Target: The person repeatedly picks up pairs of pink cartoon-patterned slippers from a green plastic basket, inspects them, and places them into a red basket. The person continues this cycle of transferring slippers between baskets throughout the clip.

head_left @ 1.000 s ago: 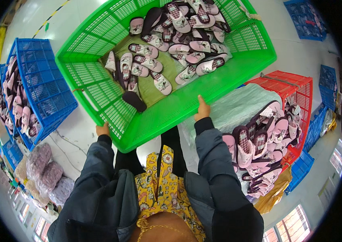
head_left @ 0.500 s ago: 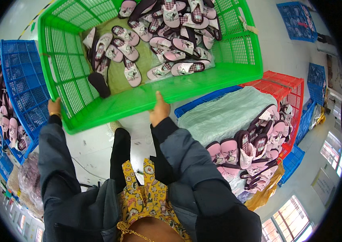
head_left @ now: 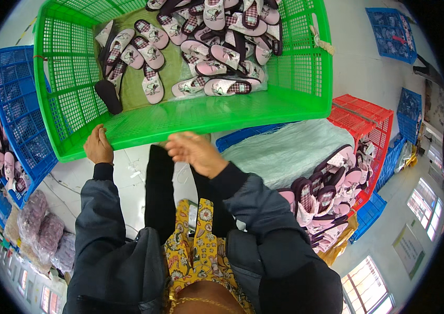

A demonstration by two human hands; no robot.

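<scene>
A large green plastic crate (head_left: 196,127) lies in front of me, holding a pile of pink slippers (head_left: 217,55) with dark soles and checked linings. My left hand (head_left: 99,145) grips its near rim close to the left corner. Just below the middle of that rim is my right hand (head_left: 197,152), off the crate, with loosely bent fingers apart and nothing in them; it is slightly blurred. One dark slipper (head_left: 108,97) lies sole up in the crate's near left part.
Blue crates (head_left: 23,94) with more slippers stand at the left, near clear plastic bundles (head_left: 49,230). At the right, a red crate (head_left: 374,118) stands beside pink slippers (head_left: 332,183) and a pale plastic sheet (head_left: 279,152). Further blue crates (head_left: 389,34) stand at the far right.
The green crate has shifted left and slightly away in view. My left hand has moved right along its rim. The right hand has let go of the rim.
</scene>
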